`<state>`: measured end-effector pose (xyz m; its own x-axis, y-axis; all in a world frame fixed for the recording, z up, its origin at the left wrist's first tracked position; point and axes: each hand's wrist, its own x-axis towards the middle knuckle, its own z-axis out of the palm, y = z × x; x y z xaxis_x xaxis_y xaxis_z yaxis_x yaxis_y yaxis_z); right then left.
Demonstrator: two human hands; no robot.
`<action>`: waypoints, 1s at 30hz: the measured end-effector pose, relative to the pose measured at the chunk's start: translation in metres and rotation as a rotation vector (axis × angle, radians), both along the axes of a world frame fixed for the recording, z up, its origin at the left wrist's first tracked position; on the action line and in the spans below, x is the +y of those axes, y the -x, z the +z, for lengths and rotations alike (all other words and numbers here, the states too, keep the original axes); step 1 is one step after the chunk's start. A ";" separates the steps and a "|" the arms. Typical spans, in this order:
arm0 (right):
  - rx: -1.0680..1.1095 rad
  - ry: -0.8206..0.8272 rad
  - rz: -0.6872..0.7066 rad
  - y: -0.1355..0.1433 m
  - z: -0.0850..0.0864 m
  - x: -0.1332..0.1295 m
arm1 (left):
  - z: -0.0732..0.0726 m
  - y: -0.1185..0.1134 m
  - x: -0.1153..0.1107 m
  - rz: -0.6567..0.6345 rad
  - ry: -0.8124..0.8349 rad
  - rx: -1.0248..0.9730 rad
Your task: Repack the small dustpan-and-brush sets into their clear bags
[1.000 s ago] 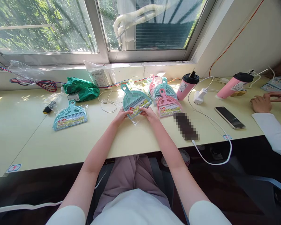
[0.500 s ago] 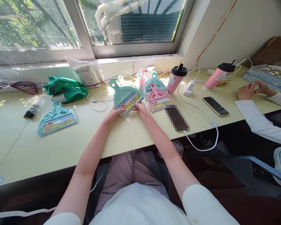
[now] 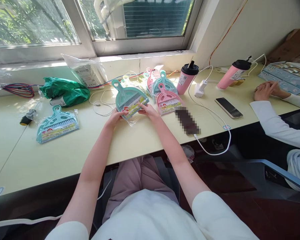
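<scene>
At the counter (image 3: 131, 141), just left of the pink set (image 3: 168, 102), the bagged teal dustpan-and-brush set (image 3: 130, 97) is still gripped by left hand (image 3: 113, 118) and right hand (image 3: 150, 112) fingers, only the view's swung right, so handling seems basically paused.

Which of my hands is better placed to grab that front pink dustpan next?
Probably your right hand: it is nearer the front pink dustpan, with your left hand farther away. Both hold a bagged teal dustpan.

A white top (image 3: 145, 215) with loose short sleeves (image 3: 205, 206) over creased, dusty-mauve trousers (image 3: 131, 178)
</scene>
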<state>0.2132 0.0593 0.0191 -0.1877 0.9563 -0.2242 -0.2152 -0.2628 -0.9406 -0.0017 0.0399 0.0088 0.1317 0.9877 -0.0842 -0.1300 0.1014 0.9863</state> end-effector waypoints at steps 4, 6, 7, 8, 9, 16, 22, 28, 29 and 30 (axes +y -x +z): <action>-0.311 -0.291 -0.146 -0.009 0.010 -0.004 | 0.005 0.030 0.002 0.055 -0.013 -0.075; -0.503 -0.554 -0.268 -0.011 0.015 -0.008 | 0.007 0.044 0.001 0.074 0.008 -0.111; -0.599 -0.689 -0.281 -0.012 0.016 -0.011 | 0.008 0.049 0.000 0.070 0.016 -0.124; -0.687 -0.808 -0.256 -0.012 0.018 -0.013 | 0.009 0.053 -0.001 0.057 0.020 -0.131; -0.761 -0.900 -0.214 -0.011 0.019 -0.015 | 0.010 0.056 -0.002 0.038 0.024 -0.131; -0.906 -1.043 -0.202 -0.010 0.018 -0.010 | 0.007 0.057 0.000 0.047 0.052 -0.100; -0.772 -1.052 -0.182 -0.013 0.020 -0.008 | 0.009 0.061 0.000 -0.014 0.077 -0.053; -0.674 -1.019 -0.116 -0.007 0.017 -0.008 | 0.003 0.061 0.005 -0.128 0.103 0.008; -0.680 -1.002 -0.129 -0.006 0.015 -0.007 | 0.001 0.060 0.006 -0.146 0.111 0.019; -0.691 -0.984 -0.148 -0.005 0.012 -0.005 | 0.001 0.058 0.007 -0.159 0.120 0.030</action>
